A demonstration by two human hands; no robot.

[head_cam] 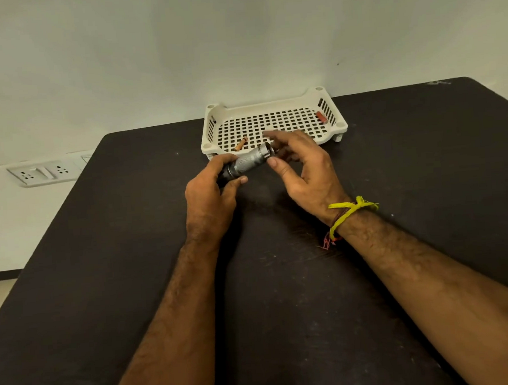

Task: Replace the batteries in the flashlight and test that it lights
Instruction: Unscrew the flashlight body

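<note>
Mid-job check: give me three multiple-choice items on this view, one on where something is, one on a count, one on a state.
1. Where is the white perforated tray?
A. At the table's far edge, by the wall
B. On the floor
C. Under the left forearm

2. How many loose batteries lie in the tray?
A. None
B. Two
C. Five

3. What is the left hand doing?
A. Lying flat on the table
B. Gripping the flashlight
C. Reaching into the tray

Answers:
1 A: it sits against the wall, beyond both hands.
2 B: an orange battery at front left, a red battery at right.
3 B: its fingers curl round the head end, while the right hand works at the tail end.
</note>
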